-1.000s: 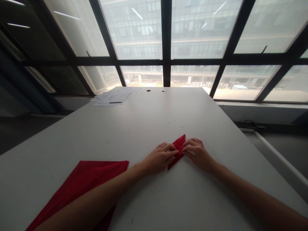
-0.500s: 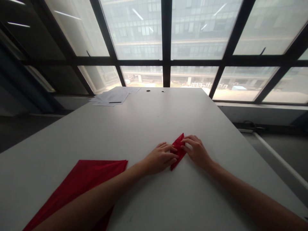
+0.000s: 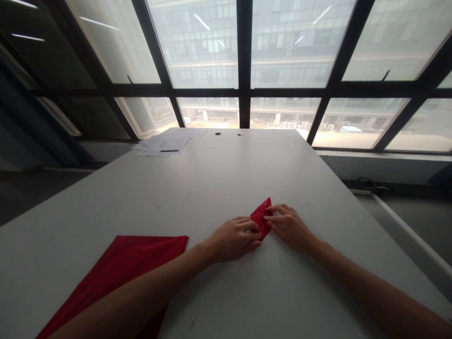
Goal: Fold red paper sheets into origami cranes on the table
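White table (image 3: 219, 179) by dark-framed windows (image 3: 289, 47), papers (image 3: 164, 141) far left; left hand (image 3: 238, 239) and right hand (image 3: 291, 227) on small red folded piece (image 3: 260, 214), pinching or just pressing, can't tell.

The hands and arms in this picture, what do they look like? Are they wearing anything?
Both the left hand and right hand are bare: no gloves, rings or watch that I can see. No sleeves show on the left forearm or right forearm.
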Motion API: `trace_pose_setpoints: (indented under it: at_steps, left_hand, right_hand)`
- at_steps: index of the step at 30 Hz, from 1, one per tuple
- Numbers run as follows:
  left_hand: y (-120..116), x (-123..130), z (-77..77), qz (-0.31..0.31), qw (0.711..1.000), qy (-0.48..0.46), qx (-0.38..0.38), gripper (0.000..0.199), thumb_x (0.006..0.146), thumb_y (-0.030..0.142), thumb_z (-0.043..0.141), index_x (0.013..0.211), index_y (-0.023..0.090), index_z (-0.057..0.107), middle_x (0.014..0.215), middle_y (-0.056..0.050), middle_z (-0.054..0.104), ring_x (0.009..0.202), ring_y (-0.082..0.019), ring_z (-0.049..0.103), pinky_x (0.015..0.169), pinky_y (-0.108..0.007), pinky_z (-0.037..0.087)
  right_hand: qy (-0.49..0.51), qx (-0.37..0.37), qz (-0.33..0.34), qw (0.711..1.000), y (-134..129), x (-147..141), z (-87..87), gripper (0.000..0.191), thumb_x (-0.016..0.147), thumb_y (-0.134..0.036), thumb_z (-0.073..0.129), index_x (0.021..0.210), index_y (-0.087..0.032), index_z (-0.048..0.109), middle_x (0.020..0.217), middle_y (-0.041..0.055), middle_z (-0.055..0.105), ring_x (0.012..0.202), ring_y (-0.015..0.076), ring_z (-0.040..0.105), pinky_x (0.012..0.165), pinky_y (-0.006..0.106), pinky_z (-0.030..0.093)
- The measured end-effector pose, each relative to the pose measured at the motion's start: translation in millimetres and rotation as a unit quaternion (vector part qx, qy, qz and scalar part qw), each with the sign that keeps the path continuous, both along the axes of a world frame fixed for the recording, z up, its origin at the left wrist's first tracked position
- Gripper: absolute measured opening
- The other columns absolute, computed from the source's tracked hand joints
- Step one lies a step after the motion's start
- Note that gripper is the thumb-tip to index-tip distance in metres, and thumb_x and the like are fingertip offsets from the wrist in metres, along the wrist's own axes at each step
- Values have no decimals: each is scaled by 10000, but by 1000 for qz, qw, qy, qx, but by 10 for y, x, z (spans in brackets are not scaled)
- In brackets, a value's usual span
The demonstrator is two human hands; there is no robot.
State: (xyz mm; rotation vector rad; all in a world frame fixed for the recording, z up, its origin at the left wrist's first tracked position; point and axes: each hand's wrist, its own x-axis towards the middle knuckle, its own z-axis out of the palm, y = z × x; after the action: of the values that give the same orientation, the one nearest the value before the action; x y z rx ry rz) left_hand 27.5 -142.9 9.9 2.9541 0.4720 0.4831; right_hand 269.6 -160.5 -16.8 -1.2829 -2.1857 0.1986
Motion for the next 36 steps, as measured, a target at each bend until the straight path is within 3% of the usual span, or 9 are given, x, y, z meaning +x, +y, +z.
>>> trace_pose_setpoints:
  at_steps: [6, 11, 15, 18, 23, 29, 36]
  left_hand:
    - [-11, 0, -1, -4, 1000, 9, 9, 249, 996, 342, 499, 1049, 201, 697, 1082, -63, 665, 1032, -192, 624, 1006, -344, 468]
    - [-23, 9, -8, 5, 1000, 11, 19, 235, 994, 315, 504, 1079, 210, 696, 1106, -58, 671, 1018, -189, 634, 999, -350, 474]
    - [-24, 12, -13, 6, 999, 19, 28, 241, 996, 310, 494, 1097, 210, 689, 1104, -63, 674, 1011, -192, 641, 982, -347, 486]
    - [-16, 9, -16, 12, 999, 21, 32, 243, 999, 311, 486, 1082, 208, 689, 1096, -64, 681, 1022, -195, 646, 985, -347, 489]
    - [19, 17, -80, 61, 997, 19, 37, 352, 1033, 353, 404, 1293, 191, 577, 1352, -88, 603, 1271, -218, 546, 1136, -394, 367]
    - [2, 38, -223, 127, 991, 42, 16, 629, 1013, 509, 379, 1534, 181, 250, 1560, -134, 352, 1451, -261, 320, 1171, -447, 281]
    - [-43, -6, -219, 126, 988, 84, 19, 683, 997, 584, 328, 1518, 143, 297, 1573, -164, 303, 1472, -287, 260, 1174, -489, 254]
  right_hand:
    - [-4, -5, 11, 1000, 14, 16, -2, 221, 916, -241, 601, 1074, -305, 742, 1224, 33, 675, 1155, 241, 570, 1013, 432, 426]
    - [10, 20, -22, 1000, 20, 5, 18, 303, 972, -260, 500, 1225, -248, 667, 1256, 57, 676, 1214, 231, 565, 1067, 429, 400]
    - [-79, -18, 73, 994, -32, -18, 80, 426, 1012, -322, 419, 1431, -281, 485, 1502, 37, 473, 1433, 238, 354, 1181, 497, 247]
    - [-146, -56, 115, 981, -64, -24, 97, 512, 1027, -409, 371, 1523, -293, 316, 1575, 40, 338, 1477, 235, 261, 1208, 557, 118]
    - [-174, -71, 40, 981, -64, -25, 37, 615, 1015, -532, 306, 1550, -237, 236, 1593, 78, 277, 1495, 267, 192, 1193, 615, 47]
    - [-188, -74, -11, 979, -56, -50, -33, 707, 994, -596, 272, 1559, -182, 182, 1611, 113, 203, 1507, 279, 131, 1191, 609, 86]
    - [-183, -67, -23, 980, -67, -52, -22, 706, 994, -597, 265, 1556, -174, 201, 1590, 141, 264, 1491, 280, 208, 1179, 638, 65]
